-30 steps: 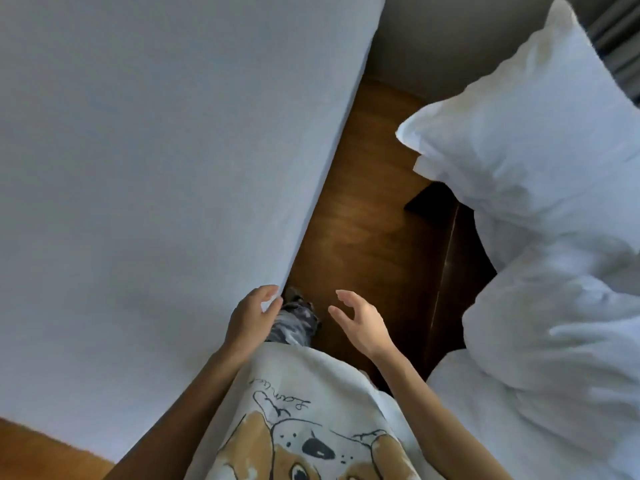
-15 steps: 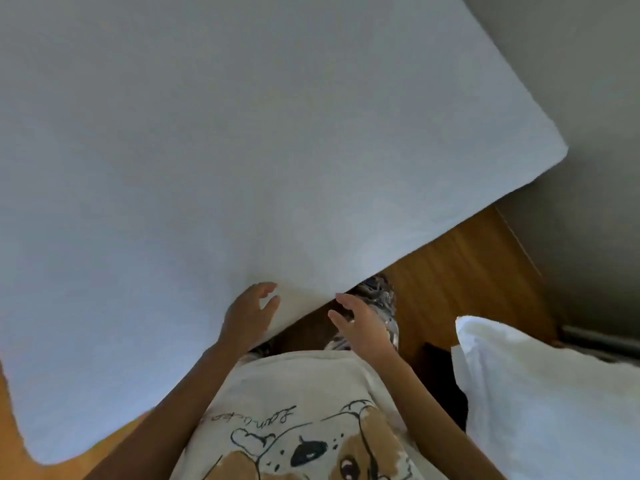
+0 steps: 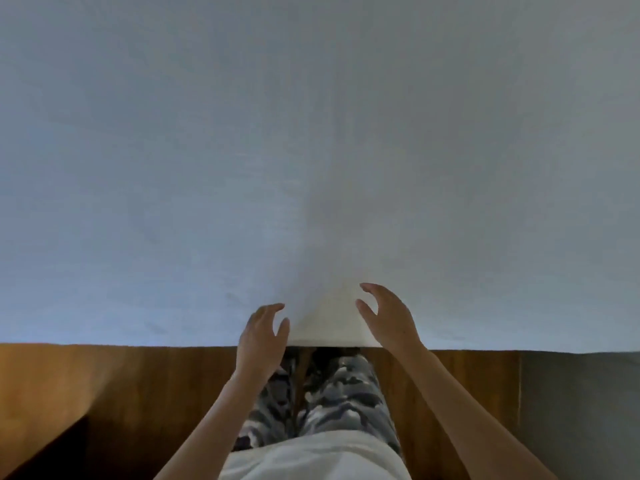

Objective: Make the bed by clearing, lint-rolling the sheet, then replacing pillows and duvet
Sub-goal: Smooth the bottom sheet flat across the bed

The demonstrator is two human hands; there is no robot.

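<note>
Nearest the camera: the hem of a white shirt (image 3: 313,457) and camouflage-patterned trousers (image 3: 341,396); the person stands on a wooden floor (image 3: 138,386) at the near edge of the bed. A grey strip of flooring or wall (image 3: 581,410) borders the wood on the right.

Left hand (image 3: 259,337): raised at the bed's near edge, fingers spread and loosely curved, thumb apart. It grasps nothing. Whether its fingertips touch the fabric cannot be told.

Right hand (image 3: 388,320): slightly further over the bed's near edge, fingers likewise spread and curved, released, grasping nothing. Contact with the fabric cannot be told.

Sheet (image 3: 311,150): white, covering the bed from its near edge to the far limit of view. It lies flat, with one faint crease running away from the gap between the hands toward the far side.
</note>
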